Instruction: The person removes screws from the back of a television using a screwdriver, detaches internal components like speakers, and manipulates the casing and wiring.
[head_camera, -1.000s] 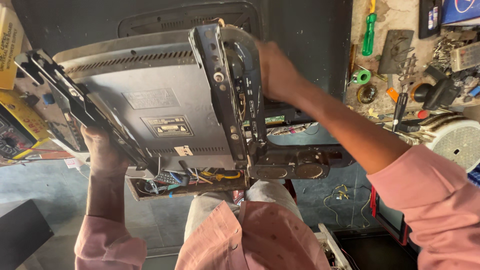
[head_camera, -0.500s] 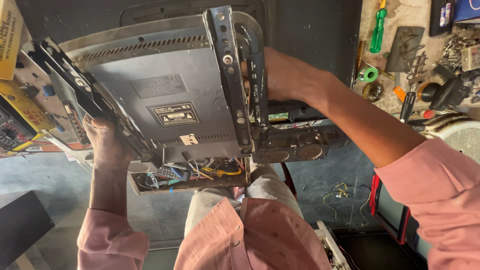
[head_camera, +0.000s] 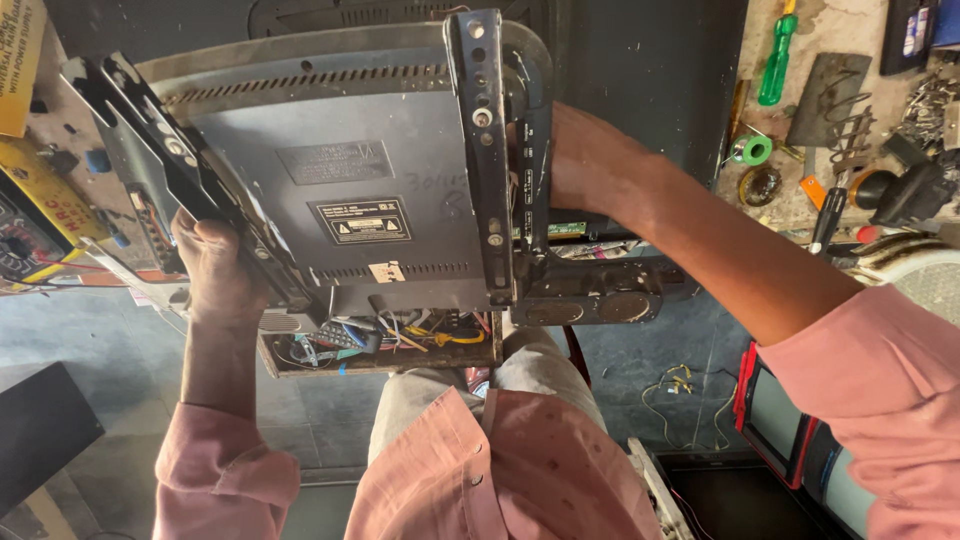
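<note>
I hold up a grey monitor rear cover (head_camera: 350, 180) with two black metal mounting brackets bolted to it. My left hand (head_camera: 215, 265) grips the slanted left bracket (head_camera: 170, 150) and the cover's left edge. My right hand (head_camera: 575, 160) clasps the cover's right side, just behind the upright bracket (head_camera: 482, 140). Below the cover, coloured wires and a circuit board (head_camera: 390, 340) show in an open chassis. A dark speaker bar (head_camera: 590, 300) juts out at the lower right.
A workbench at the upper right carries a green screwdriver (head_camera: 776, 58), a tape roll (head_camera: 752, 150) and several small tools. A yellow multimeter (head_camera: 40, 215) lies at left. A small red-framed screen (head_camera: 775, 410) stands on the floor at right, a dark box (head_camera: 40, 430) at left.
The cover has tilted and shifted right and upward in view, its back panel now facing me more squarely. Both hands keep their grips.
</note>
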